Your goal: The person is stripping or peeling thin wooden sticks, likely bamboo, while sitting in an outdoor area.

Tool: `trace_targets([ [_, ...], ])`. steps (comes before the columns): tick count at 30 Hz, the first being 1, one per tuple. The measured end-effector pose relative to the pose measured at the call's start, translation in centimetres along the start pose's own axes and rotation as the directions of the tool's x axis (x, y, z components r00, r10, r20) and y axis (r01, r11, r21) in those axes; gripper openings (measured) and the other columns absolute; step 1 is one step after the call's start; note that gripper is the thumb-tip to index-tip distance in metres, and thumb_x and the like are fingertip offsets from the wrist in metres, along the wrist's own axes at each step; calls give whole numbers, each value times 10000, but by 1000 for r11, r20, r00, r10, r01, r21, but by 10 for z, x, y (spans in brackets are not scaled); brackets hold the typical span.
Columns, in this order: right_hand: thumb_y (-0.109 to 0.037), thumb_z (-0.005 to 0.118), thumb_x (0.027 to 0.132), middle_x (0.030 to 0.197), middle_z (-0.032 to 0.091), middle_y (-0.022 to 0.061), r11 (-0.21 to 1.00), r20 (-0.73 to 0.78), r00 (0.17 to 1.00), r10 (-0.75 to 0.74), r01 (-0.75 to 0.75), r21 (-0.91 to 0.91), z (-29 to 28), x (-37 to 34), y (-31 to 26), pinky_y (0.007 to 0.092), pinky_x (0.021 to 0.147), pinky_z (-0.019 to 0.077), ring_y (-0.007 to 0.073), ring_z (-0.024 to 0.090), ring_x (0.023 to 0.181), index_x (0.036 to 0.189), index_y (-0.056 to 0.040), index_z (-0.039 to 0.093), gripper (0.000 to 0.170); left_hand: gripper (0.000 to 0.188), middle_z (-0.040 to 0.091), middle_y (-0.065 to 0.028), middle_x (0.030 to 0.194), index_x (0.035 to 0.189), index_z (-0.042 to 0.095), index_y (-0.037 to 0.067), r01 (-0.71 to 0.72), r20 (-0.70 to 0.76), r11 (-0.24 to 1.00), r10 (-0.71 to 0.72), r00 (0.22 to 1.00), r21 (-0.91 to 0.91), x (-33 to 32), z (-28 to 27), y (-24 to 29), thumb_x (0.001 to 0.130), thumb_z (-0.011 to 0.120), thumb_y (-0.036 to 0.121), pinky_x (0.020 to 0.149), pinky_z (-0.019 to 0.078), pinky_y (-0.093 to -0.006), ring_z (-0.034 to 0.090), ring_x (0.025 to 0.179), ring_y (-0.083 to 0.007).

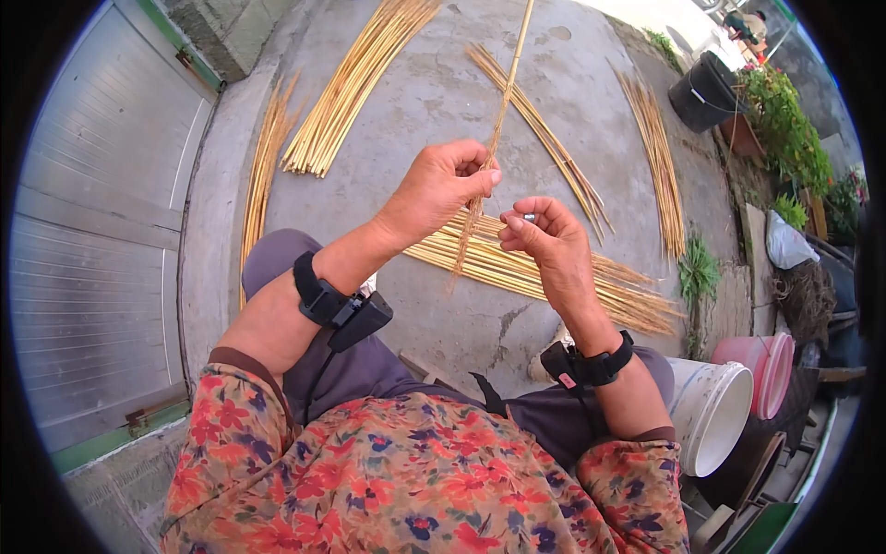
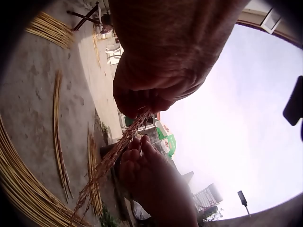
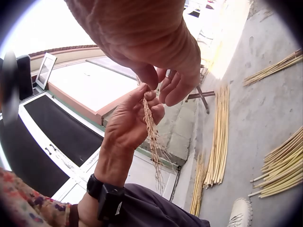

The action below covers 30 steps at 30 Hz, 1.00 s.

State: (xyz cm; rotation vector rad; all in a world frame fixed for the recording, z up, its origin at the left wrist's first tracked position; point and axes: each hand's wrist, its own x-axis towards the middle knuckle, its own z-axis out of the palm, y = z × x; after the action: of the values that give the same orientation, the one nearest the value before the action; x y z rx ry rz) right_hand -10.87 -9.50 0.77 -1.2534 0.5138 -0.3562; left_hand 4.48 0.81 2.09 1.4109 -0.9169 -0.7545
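Note:
My left hand pinches a single dry reed stalk between thumb and fingers, just where its feathery seed head begins. The bare stem rises away from me and the plume hangs down toward my lap. Close to the right of the plume is my right hand, fingers loosely bent, a silver ring on one finger. A narrow gap separates its fingertips from the plume in the head view. Beneath both hands lies a bundle of yellow reed stalks on the concrete.
More reed bundles lie around: a thick one at the upper left, a thin one ahead, another to the right. A white bucket and a pink bucket stand at my right. A metal door is on the left.

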Motion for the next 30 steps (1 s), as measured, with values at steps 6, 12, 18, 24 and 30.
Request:
trace_targets([
  [6, -46, 599, 831, 829, 615, 80, 1000, 2, 1000, 19, -19, -5, 1, 2, 2, 244, 670, 512, 130, 604, 711, 950, -13, 533, 140, 147, 519, 38, 687, 846, 580, 10, -3, -4, 999, 3, 1000, 36, -2, 0, 4, 853, 600, 156, 577, 400, -191, 475, 654, -29],
  [12, -47, 576, 805, 728, 569, 30, 1000, -27, 1000, -5, 5, -27, 5, 6, 2, 215, 609, 472, 87, 559, 644, 903, -4, 537, 114, 149, 506, 44, 672, 830, 578, 10, -39, -15, 996, 40, 999, 77, -5, 3, 0, 852, 600, 156, 557, 386, -191, 452, 637, -22],
  [18, -41, 570, 778, 699, 545, 19, 997, -55, 998, 44, -47, -56, 1, 9, 6, 210, 572, 437, 76, 519, 600, 881, 0, 540, 114, 138, 512, 45, 679, 829, 585, 16, -45, -49, 989, 53, 997, 143, -11, 10, 4, 856, 595, 151, 570, 387, -193, 452, 644, -23],
  [24, -67, 594, 808, 677, 540, 10, 985, 74, 986, 148, -140, -99, -9, 4, 6, 215, 583, 450, 82, 531, 612, 904, -1, 552, 124, 139, 556, 20, 714, 853, 602, 23, -91, -134, 993, 81, 988, -71, 0, -8, 11, 853, 604, 162, 634, 435, -204, 520, 682, -52],
  [30, -79, 615, 828, 718, 568, -10, 926, 499, 813, 301, -125, -356, 2, -21, -16, 210, 600, 461, 71, 543, 641, 907, -51, 609, 84, 138, 555, 10, 705, 861, 603, 17, -23, -97, 984, 6, 995, -177, 2, -9, 3, 844, 614, 154, 595, 430, -208, 513, 660, -53],
])
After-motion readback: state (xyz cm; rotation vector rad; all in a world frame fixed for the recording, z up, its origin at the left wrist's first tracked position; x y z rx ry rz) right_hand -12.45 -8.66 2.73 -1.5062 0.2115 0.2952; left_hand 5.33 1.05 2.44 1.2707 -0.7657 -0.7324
